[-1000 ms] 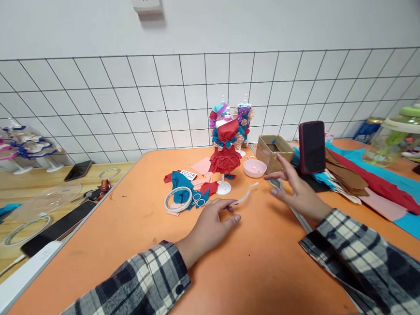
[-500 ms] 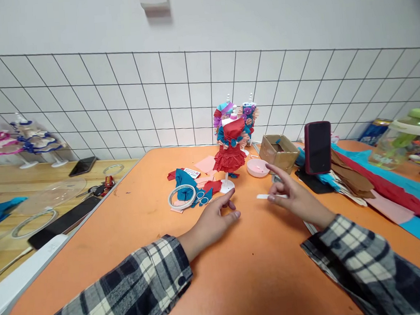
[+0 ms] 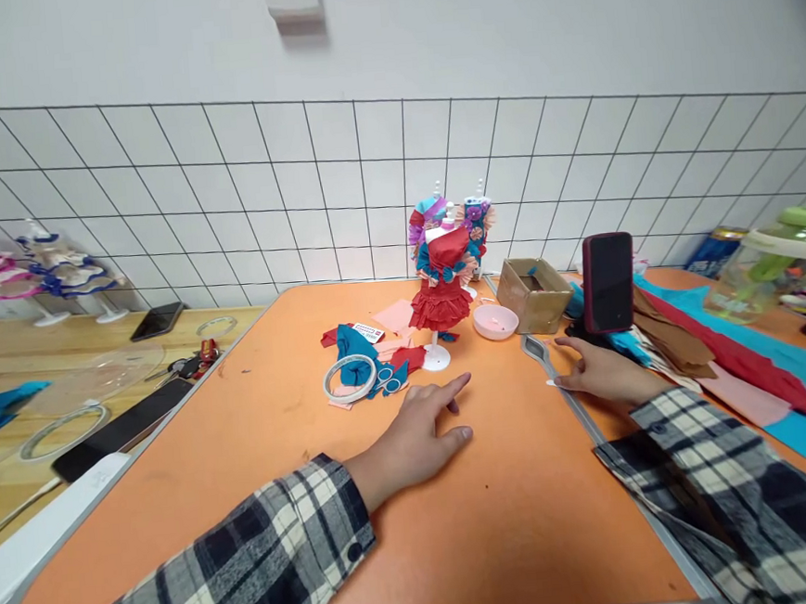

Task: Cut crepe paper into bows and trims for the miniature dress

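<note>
My left hand rests on the orange table with its fingers apart and the index finger stretched forward; it holds nothing. Just beyond it are a white tape ring, small blue scissors and a mannequin stand wearing a red paper dress. My right hand lies low at the table's metal right edge. The tip of a thin white strip pokes out at its thumb, which pins it.
A pink bowl, a cardboard box and an upright phone stand behind my right hand. Red, brown and teal sheets lie at the right. The wooden table at left holds a phone, keys and plastic lids.
The white strip passed from my left fingers to my right hand. My right hand then carried it right and down to the table's edge. My left hand stayed put.
</note>
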The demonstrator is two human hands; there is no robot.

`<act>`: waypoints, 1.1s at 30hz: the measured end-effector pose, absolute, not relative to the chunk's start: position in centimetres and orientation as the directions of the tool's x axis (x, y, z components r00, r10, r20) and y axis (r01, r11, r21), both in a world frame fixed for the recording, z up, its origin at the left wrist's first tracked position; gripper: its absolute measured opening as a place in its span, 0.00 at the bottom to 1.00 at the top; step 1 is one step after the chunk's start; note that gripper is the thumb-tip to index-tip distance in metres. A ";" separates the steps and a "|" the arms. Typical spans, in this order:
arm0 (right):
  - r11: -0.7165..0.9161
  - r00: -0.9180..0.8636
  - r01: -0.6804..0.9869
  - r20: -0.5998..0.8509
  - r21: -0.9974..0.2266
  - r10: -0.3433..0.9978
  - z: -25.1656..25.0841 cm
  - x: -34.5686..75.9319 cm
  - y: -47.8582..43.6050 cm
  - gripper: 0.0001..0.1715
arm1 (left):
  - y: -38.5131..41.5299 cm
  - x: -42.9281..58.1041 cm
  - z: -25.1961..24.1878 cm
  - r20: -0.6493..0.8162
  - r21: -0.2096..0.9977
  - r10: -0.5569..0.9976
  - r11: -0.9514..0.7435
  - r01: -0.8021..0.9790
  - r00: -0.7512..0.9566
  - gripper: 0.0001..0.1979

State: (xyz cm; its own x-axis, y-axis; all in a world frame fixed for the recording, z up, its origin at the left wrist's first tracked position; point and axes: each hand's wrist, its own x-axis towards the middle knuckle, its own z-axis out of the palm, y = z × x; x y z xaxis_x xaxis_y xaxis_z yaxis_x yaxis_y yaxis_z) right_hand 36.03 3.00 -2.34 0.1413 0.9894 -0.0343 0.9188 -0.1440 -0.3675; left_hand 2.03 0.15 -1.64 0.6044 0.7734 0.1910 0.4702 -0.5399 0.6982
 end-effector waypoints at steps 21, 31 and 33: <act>0.778 -0.468 0.619 0.746 -0.107 0.474 -1.1 23.2 -2.0 0.47 | 5.6 -9.7 3.2 0.247 0.184 0.797 -0.598 0.780 0.552 0.18; 0.596 -0.481 0.765 0.396 -0.246 0.782 -2.1 14.1 2.4 0.48 | 5.4 -8.5 1.1 0.147 0.028 0.848 -0.518 0.855 0.509 0.09; 0.568 -0.480 0.776 0.328 -0.273 0.813 -1.9 14.6 2.2 0.47 | 5.7 -8.8 1.1 0.154 0.027 0.866 -0.485 0.874 0.476 0.08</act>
State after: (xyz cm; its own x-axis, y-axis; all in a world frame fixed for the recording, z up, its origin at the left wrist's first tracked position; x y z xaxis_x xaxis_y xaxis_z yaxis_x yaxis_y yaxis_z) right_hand 14.63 2.18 -1.92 -0.4802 0.8135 0.3281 0.7763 0.5683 -0.2728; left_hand -8.75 5.67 1.08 0.4756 0.8660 0.1541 0.8742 -0.4848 0.0265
